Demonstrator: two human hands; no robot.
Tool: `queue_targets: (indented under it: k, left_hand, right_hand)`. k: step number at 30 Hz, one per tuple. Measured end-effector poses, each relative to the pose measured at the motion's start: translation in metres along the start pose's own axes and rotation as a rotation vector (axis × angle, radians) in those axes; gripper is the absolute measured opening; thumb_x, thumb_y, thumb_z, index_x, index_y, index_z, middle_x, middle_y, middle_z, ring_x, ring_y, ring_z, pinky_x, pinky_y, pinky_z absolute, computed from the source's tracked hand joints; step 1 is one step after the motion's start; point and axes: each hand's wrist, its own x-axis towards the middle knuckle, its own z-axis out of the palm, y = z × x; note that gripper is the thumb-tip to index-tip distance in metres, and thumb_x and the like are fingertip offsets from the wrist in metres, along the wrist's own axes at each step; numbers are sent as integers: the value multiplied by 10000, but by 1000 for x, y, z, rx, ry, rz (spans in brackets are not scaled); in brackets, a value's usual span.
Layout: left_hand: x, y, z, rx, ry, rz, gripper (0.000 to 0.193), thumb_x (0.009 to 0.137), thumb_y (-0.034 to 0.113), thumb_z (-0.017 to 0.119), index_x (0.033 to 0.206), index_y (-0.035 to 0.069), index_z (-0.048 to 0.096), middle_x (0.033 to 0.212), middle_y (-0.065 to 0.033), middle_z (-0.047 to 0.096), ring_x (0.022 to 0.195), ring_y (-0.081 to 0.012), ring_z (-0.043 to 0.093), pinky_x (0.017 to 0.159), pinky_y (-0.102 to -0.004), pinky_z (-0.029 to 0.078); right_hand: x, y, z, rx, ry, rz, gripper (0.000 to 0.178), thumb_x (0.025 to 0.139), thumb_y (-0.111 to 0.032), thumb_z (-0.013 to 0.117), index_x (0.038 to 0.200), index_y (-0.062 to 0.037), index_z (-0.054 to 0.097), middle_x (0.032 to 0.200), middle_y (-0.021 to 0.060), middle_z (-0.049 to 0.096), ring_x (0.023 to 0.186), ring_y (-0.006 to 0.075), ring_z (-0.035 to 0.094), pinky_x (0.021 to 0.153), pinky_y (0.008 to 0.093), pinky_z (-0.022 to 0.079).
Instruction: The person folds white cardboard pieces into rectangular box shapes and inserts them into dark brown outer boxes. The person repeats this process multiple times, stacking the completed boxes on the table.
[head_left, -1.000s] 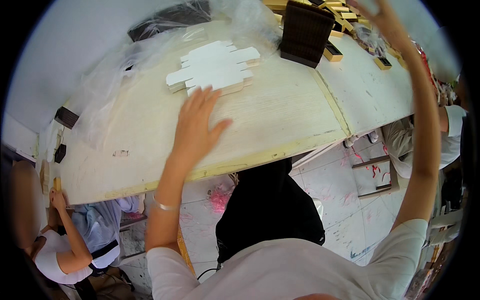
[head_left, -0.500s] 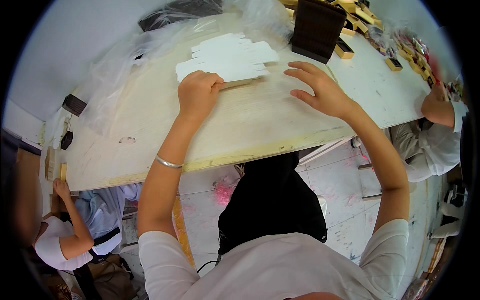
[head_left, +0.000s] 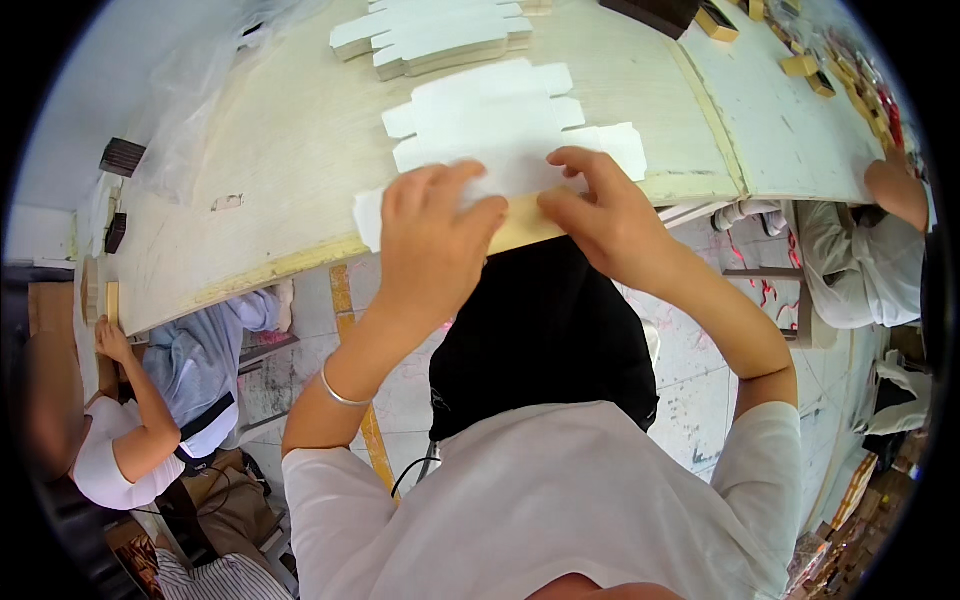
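Note:
A die-cut cardboard box blank (head_left: 490,115) lies spread near the table's front edge, white side up, its tabs sticking out at the sides. Along its near side a gold panel (head_left: 527,225) is turned up. My left hand (head_left: 425,240) has its thumb at the left end of that panel, its slightly blurred fingers curled over the white side. At the panel's other end, my right hand (head_left: 615,225) holds it with the thumb, index finger bent above the card. Beyond lies a stack of similar white blanks (head_left: 455,40).
A dark brown box (head_left: 655,12) and small gold boxes (head_left: 718,22) are at the far right. Clear plastic film (head_left: 190,120) covers the left side of the table. Co-workers' hands are at both sides, a left hand (head_left: 112,340) and a right one (head_left: 893,185).
A single blank now lies apart from the stack, nearer to me. My left hand has moved from the stack to its near edge, and my right hand has come down to it too.

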Motion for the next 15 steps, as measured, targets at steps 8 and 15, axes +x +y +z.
queue_targets:
  k: [8,15]
  left_hand:
    - [-6,-14,-3,-163,-145,-73,218,726,244,744,853,79,680,885,-34,606,806,-193,559,802,-339,389]
    - [18,-29,-1,-693,-345,-532,190,766,233,734,809,57,677,696,-36,508,682,-198,500,715,-329,364]
  right_hand:
    - [12,4,-11,-146,-279,-60,238,773,-130,665,981,-18,635,981,136,601,855,287,580,694,353,459]
    - [64,22,-21,325,-616,372,89,834,-71,615,863,13,618,712,132,581,661,289,566,624,344,448]
